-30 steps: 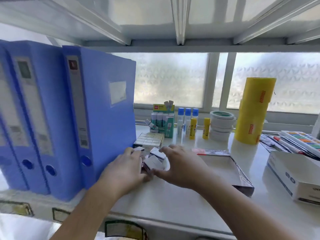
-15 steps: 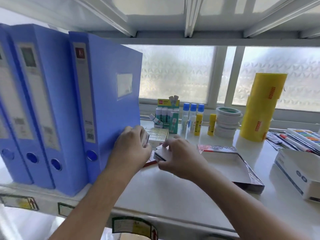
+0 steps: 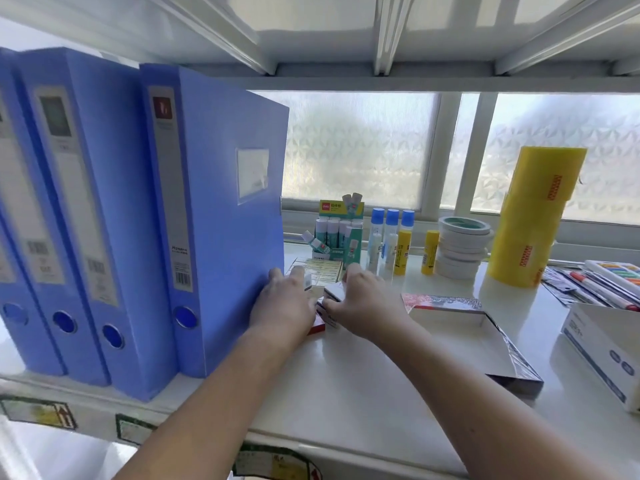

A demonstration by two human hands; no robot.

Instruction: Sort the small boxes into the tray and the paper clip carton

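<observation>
Blue binders (image 3: 214, 216): upright, far left on shelf (image 3: 346, 393).
Left hand (image 3: 284, 306): curled around a small box (image 3: 307, 282) beside the binders.
Right hand (image 3: 363, 303): gripping white small boxes (image 3: 330, 306).
Tray (image 3: 485, 341): right of hands, open.

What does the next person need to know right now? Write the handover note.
Left hand: closed around a small box, beside the blue file box.
Right hand: gripping small white boxes stacked on the shelf.
Tray: to the right of the hands, empty as far as visible.
Carton of small boxes: just behind the hands.
Done: nothing in the tray yet.
Left: move the gathered boxes into the tray and carton.
</observation>
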